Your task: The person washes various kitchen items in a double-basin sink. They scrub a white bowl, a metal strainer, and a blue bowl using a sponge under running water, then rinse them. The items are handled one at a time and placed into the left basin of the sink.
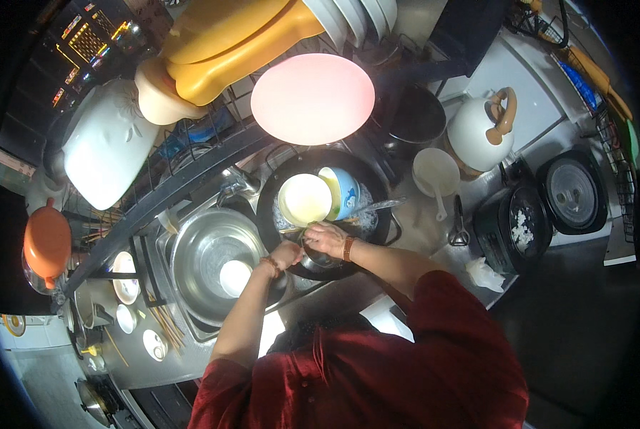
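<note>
My left hand and my right hand are close together at the near side of a dark two-handled wok. Both hands are on a small rounded item that looks like metal; its kind is hard to tell. The wok holds sudsy water, a white bowl, a blue patterned bowl tilted against it, and a utensil handle leaning to the right. Left of the wok, a large steel basin sits in the sink with a white bowl inside it.
Above the wok is a dish rack with a pink oval dish. The faucet stands behind the basin. To the right are a white kettle, a strainer-like cup with handle and a rice cooker. Chopsticks lie at left.
</note>
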Demonstrator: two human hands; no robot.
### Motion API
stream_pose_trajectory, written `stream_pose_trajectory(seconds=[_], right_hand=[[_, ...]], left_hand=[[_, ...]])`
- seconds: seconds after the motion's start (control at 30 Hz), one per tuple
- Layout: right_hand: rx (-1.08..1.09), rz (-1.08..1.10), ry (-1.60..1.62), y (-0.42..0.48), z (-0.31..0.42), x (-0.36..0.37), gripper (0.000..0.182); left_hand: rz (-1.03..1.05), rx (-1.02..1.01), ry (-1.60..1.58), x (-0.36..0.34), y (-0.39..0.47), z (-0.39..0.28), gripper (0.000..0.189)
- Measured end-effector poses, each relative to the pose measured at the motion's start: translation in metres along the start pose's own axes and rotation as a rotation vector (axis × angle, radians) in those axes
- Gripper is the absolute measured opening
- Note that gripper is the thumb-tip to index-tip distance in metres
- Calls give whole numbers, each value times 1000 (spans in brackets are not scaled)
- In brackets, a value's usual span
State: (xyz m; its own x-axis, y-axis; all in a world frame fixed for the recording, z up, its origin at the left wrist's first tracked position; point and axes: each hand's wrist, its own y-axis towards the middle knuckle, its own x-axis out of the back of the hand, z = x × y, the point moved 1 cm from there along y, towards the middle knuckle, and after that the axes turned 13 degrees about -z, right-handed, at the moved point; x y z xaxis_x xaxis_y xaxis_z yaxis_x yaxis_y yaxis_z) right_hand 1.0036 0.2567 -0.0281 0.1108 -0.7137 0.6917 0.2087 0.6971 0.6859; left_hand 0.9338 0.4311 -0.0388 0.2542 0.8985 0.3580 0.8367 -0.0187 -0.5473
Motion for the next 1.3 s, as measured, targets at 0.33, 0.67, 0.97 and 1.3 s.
stream_pose_trajectory(seconds=[0.33,0.67,0.97,1.3], right_hand=[[-904,374,-172,-41,8,-40,21],[-1683,208,1360,-14,18,-24,20],[-1836,-748,494,-52,26,-88,37],[-1245,28,1048,-6,29,-24,42]], left_hand=[[-190,-101,76,-15,4,12,23],[-330,-140,214,-2,-23,-15,17],[-129,-337,206,-9,-17,-11,26],[-108,-227,285,-8,-10,7,28]])
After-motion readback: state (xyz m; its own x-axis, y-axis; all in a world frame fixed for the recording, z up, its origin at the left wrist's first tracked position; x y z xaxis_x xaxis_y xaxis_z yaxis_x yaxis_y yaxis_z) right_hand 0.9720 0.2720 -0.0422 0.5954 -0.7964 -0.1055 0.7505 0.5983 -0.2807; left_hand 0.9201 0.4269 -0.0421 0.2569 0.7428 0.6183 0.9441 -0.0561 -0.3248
